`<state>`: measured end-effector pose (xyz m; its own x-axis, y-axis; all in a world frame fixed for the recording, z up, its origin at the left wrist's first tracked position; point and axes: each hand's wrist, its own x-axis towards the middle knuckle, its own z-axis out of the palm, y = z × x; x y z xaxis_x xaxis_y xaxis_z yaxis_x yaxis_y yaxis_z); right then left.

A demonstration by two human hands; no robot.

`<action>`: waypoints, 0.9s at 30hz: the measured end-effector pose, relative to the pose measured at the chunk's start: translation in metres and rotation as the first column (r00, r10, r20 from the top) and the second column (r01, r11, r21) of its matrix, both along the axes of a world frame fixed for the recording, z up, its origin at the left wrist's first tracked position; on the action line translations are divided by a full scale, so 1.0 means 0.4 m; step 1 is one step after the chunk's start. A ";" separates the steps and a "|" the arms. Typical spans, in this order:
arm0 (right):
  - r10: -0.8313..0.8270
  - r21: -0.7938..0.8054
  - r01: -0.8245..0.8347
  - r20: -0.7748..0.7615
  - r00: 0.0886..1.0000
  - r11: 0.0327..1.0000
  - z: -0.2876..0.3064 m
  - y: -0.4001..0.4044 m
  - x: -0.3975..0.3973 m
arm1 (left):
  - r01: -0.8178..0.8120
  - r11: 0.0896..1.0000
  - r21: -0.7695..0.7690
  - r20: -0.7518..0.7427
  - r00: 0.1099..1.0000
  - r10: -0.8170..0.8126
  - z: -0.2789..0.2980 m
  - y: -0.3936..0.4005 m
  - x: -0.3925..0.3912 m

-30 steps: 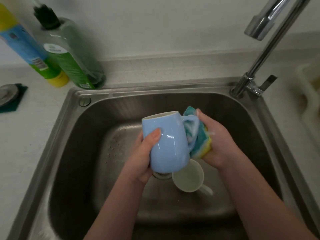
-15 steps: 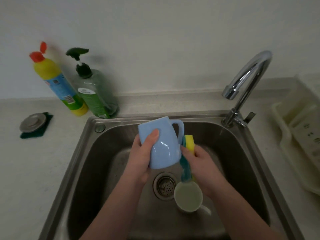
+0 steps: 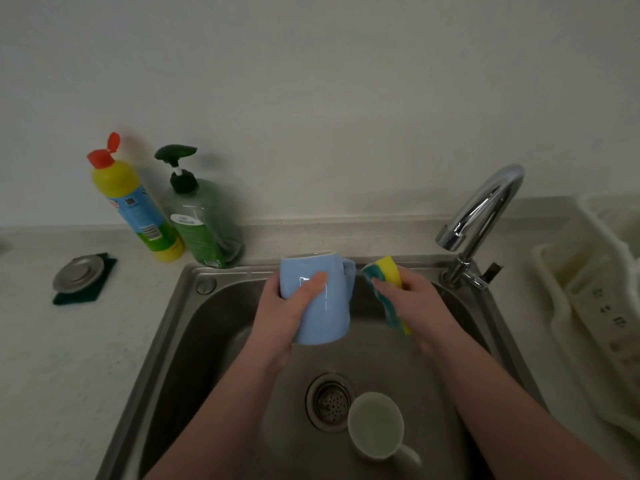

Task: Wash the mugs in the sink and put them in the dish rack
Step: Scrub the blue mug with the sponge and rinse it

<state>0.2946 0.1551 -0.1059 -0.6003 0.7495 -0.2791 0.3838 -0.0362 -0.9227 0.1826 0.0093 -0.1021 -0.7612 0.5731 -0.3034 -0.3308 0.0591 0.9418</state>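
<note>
The blue mug (image 3: 317,299) is being held in the air above the back half of the sink (image 3: 180,327), rim uppermost and tilted slightly away from the person, with its handle pointing toward the sponge (image 3: 389,289). The left hand (image 3: 287,313) is wrapping around the mug body, thumb lying across the near face and the fingers hidden behind it; the grip is closed firmly on the mug. The right hand (image 3: 415,303) is pinching the yellow-and-teal sponge, folded, just beside the mug handle but apart from it.

Handling judgement: the mug is appearing glazed and glossy, so it is likely rigid, moderately heavy for one hand, brittle against the steel basin, and slippery if soapy. The full-body wrap is the safer hold while scrubbing; the handle is offering a secure alternative for the transfer to the dish rack (image 3: 588,306), which is standing on the counter to the right of the tap (image 3: 481,209).

Both forearms are reaching forward over the basin, wrists roughly level, the hands near each other.

A second, white mug (image 3: 375,424) is resting on the sink floor just beside the drain (image 3: 329,401), opening upward and handle toward the near right. No water is visibly running from the tap.
</note>
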 end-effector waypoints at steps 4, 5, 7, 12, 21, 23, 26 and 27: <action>-0.186 -0.306 0.142 -0.119 0.975 0.941 -0.029 0.068 -0.012 | 0.005 1.000 0.002 -0.030 1.000 -0.005 0.011 0.018 -0.014; -0.243 -0.370 0.178 -0.135 0.961 0.912 -0.038 0.087 -0.018 | 0.004 1.000 -0.002 -0.039 0.999 -0.005 0.011 0.023 -0.017; -0.339 -0.492 0.234 -0.135 0.931 0.839 -0.048 0.113 -0.024 | 0.001 1.000 -0.009 -0.059 0.998 -0.002 0.012 0.031 -0.018; -0.465 -0.730 0.270 -0.074 0.882 0.628 -0.057 0.164 -0.037 | 0.003 1.000 -0.030 -0.081 0.997 -0.005 0.026 0.046 -0.009; -0.575 -0.776 0.289 -0.112 0.811 0.560 -0.069 0.212 -0.094 | -0.061 0.996 -0.064 -0.101 0.993 0.054 0.035 0.080 -0.011; -0.595 -0.798 0.281 -0.118 0.795 0.533 -0.081 0.229 -0.097 | -0.058 0.996 -0.071 -0.104 0.993 0.051 0.039 0.085 -0.007; -0.625 -0.774 0.317 -0.127 0.770 0.548 -0.097 0.251 -0.094 | -0.050 0.996 -0.078 -0.102 0.994 0.041 0.043 0.093 -0.003; -0.643 -0.762 0.331 -0.142 0.753 0.556 -0.102 0.255 -0.093 | -0.048 0.996 -0.080 -0.100 0.994 0.039 0.044 0.097 -0.002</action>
